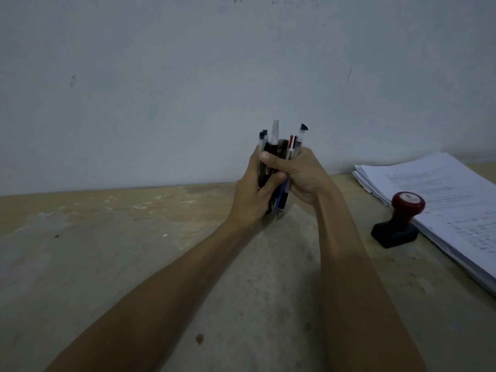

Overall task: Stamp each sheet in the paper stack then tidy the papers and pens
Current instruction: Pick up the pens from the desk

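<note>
Two hands close round one bundle of pens point(279, 162) above the tabletop point(134, 264): left hand point(252, 191) wraps its 9 o'clock side, right hand point(298, 173) its 3 o'clock side. Long axis near upright, caps toward 12 o'clock, tips toward 6. Judged step: tidying pens; next, square the tips and set the bundle down. Stamp point(400, 221) and paper stack point(442, 200) lie at 3 o'clock.

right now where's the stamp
In the head view the stamp stands upright on the table, right of both hands, against the near edge of the paper stack.
</note>
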